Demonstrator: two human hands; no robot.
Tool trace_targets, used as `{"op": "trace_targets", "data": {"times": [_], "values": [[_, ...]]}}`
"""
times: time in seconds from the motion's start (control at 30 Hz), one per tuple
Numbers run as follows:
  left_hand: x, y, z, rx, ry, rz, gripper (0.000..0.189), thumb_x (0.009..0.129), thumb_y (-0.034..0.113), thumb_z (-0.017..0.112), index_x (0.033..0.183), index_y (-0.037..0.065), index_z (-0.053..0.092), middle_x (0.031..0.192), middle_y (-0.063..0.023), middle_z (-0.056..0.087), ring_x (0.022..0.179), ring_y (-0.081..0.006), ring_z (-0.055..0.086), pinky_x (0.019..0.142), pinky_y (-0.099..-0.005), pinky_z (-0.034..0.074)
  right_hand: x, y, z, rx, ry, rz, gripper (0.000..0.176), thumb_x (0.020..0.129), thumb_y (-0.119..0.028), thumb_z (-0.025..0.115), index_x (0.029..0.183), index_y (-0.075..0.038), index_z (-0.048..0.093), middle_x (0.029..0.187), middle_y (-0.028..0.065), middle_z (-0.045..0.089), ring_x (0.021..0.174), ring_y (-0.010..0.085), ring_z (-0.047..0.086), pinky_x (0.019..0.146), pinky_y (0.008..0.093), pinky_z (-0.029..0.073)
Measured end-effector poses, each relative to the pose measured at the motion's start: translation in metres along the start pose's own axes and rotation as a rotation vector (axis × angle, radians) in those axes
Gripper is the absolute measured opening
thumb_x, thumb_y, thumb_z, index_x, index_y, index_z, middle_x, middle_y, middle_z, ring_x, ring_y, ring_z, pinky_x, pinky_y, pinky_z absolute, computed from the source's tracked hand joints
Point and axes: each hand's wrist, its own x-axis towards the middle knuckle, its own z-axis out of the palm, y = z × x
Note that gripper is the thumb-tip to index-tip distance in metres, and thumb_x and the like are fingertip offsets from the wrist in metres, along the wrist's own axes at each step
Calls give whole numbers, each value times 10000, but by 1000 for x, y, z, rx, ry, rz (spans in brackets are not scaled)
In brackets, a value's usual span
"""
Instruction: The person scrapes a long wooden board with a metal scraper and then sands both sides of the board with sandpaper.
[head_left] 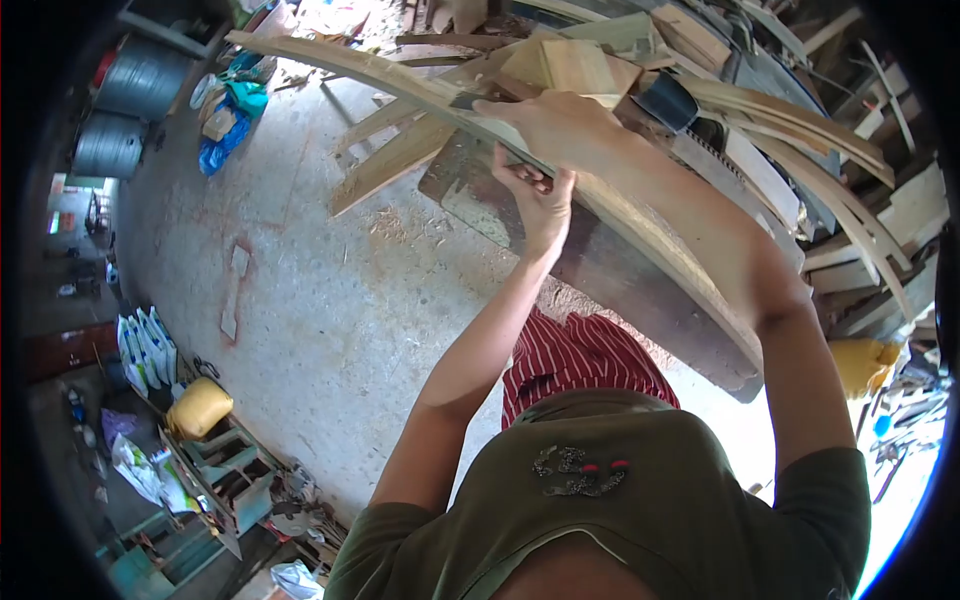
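Note:
A long, slightly curved wooden plank runs from the upper left down to the right, in front of my body. My left hand grips its near edge from below, with the fingers curled and the thumb raised. Over the plank's upper side lies my right hand, holding it, with the index finger pointing left; its other fingers are mostly hidden. By that fingertip sits a small dark flat piece that I cannot make out. Beneath the plank is a dark brown worktop.
Cut boards and a wood block lie beyond the worktop. Curved strips pile up at the right. Metal drums, a blue bag and a yellow jerrycan stand on the left. Sawdust dots the concrete floor.

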Motion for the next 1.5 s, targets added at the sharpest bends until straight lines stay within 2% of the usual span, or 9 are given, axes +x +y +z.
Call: {"op": "trace_targets", "data": {"times": [0.2, 0.43, 0.53, 0.67, 0.87, 1.0, 1.17, 1.3, 1.5], "values": [[2, -6, -2, 13, 0, 5, 1010, 846, 270, 786, 1528, 183, 47, 1097, -25, 354, 901, -102, 440, 715, -259, 502, -57, 13, 4, -222, 55, -51, 607, 910, -166, 543, 1483, -321, 417, 996, 148, 717, 824, 289, 732, 713, 437, 604], [-2, 0, 0, 27, 3, -24, 972, 867, 252, 761, 1535, 183, 59, 1056, -18, 361, 895, -95, 429, 692, -248, 496, 11, -2, 11, -231, 40, 48, 645, 896, -121, 544, 1495, -317, 408, 1055, 138, 701, 804, 309, 720, 692, 428, 590], [-1, -3, 1, -38, 2, -23, 949, 873, 227, 753, 1530, 171, 70, 1028, -10, 366, 877, -89, 425, 683, -245, 493, -25, 18, 26, -175, 216, -74, 594, 921, -201, 558, 1485, -321, 411, 1028, 140, 712, 899, 313, 721, 730, 433, 601], [1, -9, 2, 34, 15, 59, 911, 885, 210, 742, 1522, 174, 92, 1036, -6, 371, 840, -75, 421, 662, -237, 491, -31, 2, 8, -192, 39, 23, 634, 896, -176, 578, 1489, -303, 391, 1068, 143, 702, 933, 315, 715, 745, 440, 599], [0, -3, 1, -16, -14, -4, 927, 885, 211, 742, 1524, 166, 72, 1071, -7, 372, 895, -70, 426, 747, -215, 473, 30, -19, 9, -111, 62, 7, 605, 896, -161, 565, 1471, -297, 433, 1007, 147, 694, 908, 308, 718, 758, 453, 590], [3, -5, 4, -153, 19, 70, 1003, 807, 128, 816, 1515, 125, 104, 1059, 9, 351, 863, -66, 386, 766, -210, 398, -5, -5, 20, -198, 110, -139, 594, 893, -140, 554, 1459, -289, 454, 966, 149, 701, 884, 302, 720, 782, 456, 586], [1, -5, 6, -236, -3, 15, 970, 818, 106, 804, 1504, 139, 118, 1032, 14, 363, 840, -48, 390, 731, -175, 388, 34, -29, 12, -206, 30, -21, 803, 795, -83, 665, 1493, -367, 388, 943, 99, 730, 797, 271, 725, 693, 394, 609], [-1, 9, 7, -137, 3, 17, 907, 853, 87, 750, 1497, 143, 114, 1027, 22, 359, 843, -49, 376, 793, -187, 406, 26, -18, 13, -267, 33, -73, 714, 866, -148, 584, 1504, -375, 361, 923, 142, 716, 806, 315, 731, 656, 427, 604], [-1, 2, 9, -115, 31, 106, 904, 835, 91, 775, 1489, 129, 152, 1011, 15, 350, 814, -64, 376, 727, -201, 409, -30, 4, 10, -396, 168, -113, 673, 888, -167, 567, 1497, -378, 371, 1008, 159, 704, 848, 316, 728, 688, 431, 607]]}}
